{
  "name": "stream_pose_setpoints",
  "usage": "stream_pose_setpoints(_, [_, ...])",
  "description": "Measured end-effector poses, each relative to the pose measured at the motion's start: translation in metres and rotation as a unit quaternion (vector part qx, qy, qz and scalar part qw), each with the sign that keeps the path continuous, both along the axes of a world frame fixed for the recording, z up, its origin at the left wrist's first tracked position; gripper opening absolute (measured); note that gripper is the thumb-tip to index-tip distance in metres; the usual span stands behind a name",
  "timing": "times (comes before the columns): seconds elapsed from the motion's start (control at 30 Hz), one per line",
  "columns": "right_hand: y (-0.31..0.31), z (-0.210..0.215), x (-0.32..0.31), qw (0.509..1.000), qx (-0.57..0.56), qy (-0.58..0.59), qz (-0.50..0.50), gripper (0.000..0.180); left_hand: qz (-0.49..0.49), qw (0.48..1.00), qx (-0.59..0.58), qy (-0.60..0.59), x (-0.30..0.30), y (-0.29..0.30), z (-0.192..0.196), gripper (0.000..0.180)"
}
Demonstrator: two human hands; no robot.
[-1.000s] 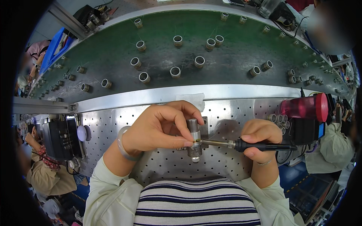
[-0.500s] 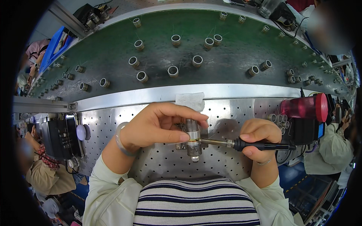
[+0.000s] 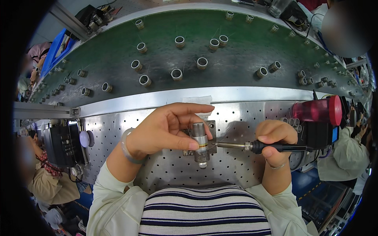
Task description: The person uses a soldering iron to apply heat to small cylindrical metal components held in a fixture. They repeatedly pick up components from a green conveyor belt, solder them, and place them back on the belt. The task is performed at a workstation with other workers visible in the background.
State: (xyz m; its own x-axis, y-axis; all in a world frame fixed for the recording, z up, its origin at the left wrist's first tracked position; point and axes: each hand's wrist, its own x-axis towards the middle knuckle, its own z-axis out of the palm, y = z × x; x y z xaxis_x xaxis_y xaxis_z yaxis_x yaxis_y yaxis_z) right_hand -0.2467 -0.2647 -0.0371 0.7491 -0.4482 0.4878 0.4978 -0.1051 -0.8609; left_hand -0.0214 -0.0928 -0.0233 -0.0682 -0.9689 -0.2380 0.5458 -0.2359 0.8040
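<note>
A short silver metal ring [image 3: 202,141] with a yellowish band sits around a dark metal post [image 3: 198,129] with a rounded lower end. My left hand [image 3: 155,133] grips the ring, thumb on its left side and fingers curled behind the post; the index finger stretches out above. My right hand [image 3: 277,137] is closed around a soldering iron [image 3: 258,147] with a black handle. The iron lies nearly level, its tip pointing left, just right of the ring and apart from it. Behind the post shows part of a metal base plate [image 3: 212,126].
A green conveyor belt [image 3: 165,59] carries several upright metal rings with thin wires. At right stand a few rings [image 3: 291,122], a red translucent container [image 3: 317,111] and a black box with a blue display [image 3: 321,135]. Black equipment [image 3: 59,141] stands at left. People sit at both sides.
The soldering iron has moved right with my right hand, its tip coming away from the ring. My left index finger has lifted. The rings on the belt have shifted slightly left.
</note>
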Motion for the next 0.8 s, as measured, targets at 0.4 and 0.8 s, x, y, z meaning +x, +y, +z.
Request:
stream_pose_setpoints(0.4, [0.004,0.001,0.002,1.0,0.015,0.009,0.019,0.023,0.016,1.0,0.013,-0.004,-0.002,0.0,-0.003,0.074])
stream_pose_setpoints(0.8, [0.002,-0.001,0.0,1.0,-0.007,0.026,0.01,0.022,0.034,0.999,0.025,-0.013,-0.005,0.001,-0.001,0.074])
